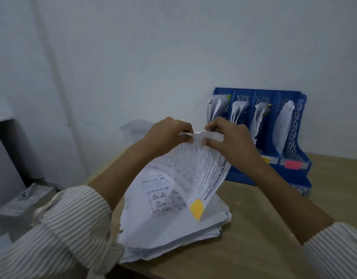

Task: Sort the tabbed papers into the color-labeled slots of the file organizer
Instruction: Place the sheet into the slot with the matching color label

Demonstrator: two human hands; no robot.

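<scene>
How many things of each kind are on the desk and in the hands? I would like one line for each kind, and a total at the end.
File organizer: 1
Stack of papers on the desk: 1
Paper with a yellow tab, held up by the left hand and the right hand: 1
Total: 3

Both arms reach forward and come close together in the middle. The left hand (169, 133) is up in the air with its fingers (186, 135) curled, and it pinches the top edge of a paper. The right hand (230, 137) is just beside it, almost touching. Its fingers curl too, and its thumb presses on the same top edge. Both wrists are bent a little. Striped sleeves cover the arms up to the forearms.
</scene>
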